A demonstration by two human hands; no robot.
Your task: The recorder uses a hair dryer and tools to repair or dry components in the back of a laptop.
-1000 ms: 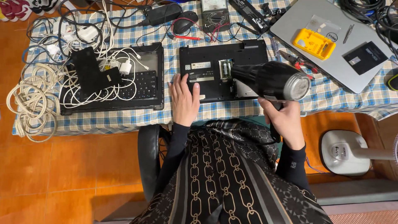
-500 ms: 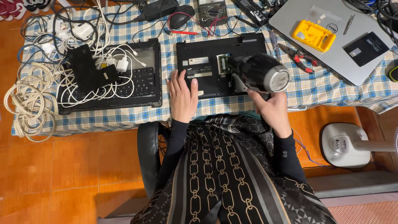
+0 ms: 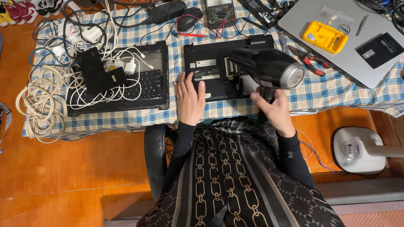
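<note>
My right hand point(image 3: 272, 110) grips the handle of a black hair dryer point(image 3: 269, 67), held above the right half of an upturned black laptop base point(image 3: 210, 69). The dryer's nozzle end points away from me over the open compartment point(image 3: 234, 67). My left hand point(image 3: 190, 101) rests flat on the near left edge of that laptop base, fingers spread, holding nothing. The base lies on a blue checked tablecloth point(image 3: 328, 90).
A second black laptop point(image 3: 147, 80) with cables and adapters piled on it lies at left. White cable coils point(image 3: 38, 105) hang off the left edge. Pliers point(image 3: 309, 59), a yellow parts tray point(image 3: 325, 37), a silver laptop point(image 3: 378, 63), a multimeter point(image 3: 219, 9) and a fan base point(image 3: 357, 149) are around.
The hair dryer has moved left and a little farther over the laptop base. My left hand stays on the base's near edge.
</note>
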